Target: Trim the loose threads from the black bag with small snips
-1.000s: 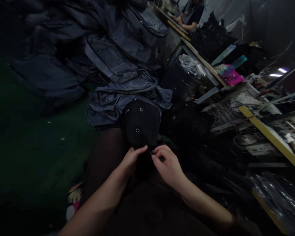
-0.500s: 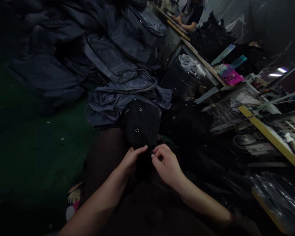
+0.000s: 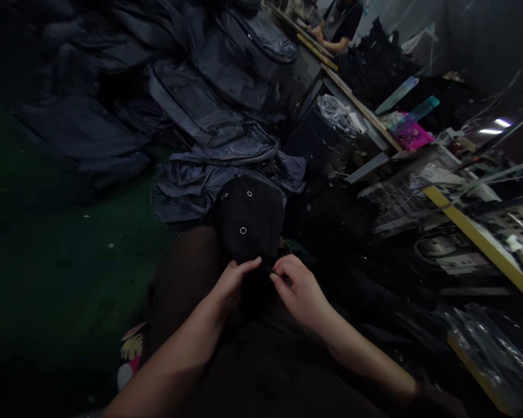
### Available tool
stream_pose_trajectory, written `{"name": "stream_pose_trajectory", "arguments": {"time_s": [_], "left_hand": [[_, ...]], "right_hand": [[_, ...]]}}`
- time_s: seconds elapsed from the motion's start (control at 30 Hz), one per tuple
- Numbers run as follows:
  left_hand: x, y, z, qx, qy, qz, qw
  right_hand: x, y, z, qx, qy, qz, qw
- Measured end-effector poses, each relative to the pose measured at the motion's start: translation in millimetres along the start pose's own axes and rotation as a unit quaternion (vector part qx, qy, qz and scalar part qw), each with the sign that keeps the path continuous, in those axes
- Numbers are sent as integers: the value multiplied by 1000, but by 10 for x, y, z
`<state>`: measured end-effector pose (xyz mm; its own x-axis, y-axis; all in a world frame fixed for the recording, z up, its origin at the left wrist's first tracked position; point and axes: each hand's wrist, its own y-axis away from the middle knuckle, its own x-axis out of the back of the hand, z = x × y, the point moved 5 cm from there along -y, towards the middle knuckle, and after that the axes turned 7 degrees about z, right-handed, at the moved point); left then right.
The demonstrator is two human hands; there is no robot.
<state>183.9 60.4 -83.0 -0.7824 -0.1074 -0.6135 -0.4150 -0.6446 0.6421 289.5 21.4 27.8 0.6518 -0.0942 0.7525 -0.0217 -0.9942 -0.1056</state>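
A black fabric bag [image 3: 261,212] with two pale metal rings on its face lies across my lap. At its near edge, my left hand [image 3: 235,281] grips the fabric, thumb stretched along the top and the other fingers hidden beneath. My right hand [image 3: 294,284] is closed beside it, thumb and forefinger pinching a small, dark, narrow thing [image 3: 269,269] that points toward the left thumb. It is too dim to tell its kind. Under the far end of the black bag spreads crumpled grey-blue fabric [image 3: 183,186].
Grey-blue bags [image 3: 209,110] are heaped ahead and to the left, on a green floor [image 3: 82,261]. To the right stand a dark bin [image 3: 307,142] with clear plastic, a pink basket [image 3: 414,137] and a yellow-edged rack [image 3: 479,241]. Another person [image 3: 337,32] works at a far table.
My right hand has shifted very slightly to the right with the small dark thing in its fingers. My left hand and the black bag stay where they were.
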Motion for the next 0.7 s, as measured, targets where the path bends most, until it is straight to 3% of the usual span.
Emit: {"name": "stream_pose_trajectory", "arguments": {"time_s": [0.33, 0.7], "left_hand": [[27, -26, -24, -4, -7, -1, 1000], [-1, -35, -30, -2, -7, -39, 999]], "right_hand": [[17, -22, 11, 32, 16, -14, 999], [-8, -62, 10, 57, 38, -55, 996]]}}
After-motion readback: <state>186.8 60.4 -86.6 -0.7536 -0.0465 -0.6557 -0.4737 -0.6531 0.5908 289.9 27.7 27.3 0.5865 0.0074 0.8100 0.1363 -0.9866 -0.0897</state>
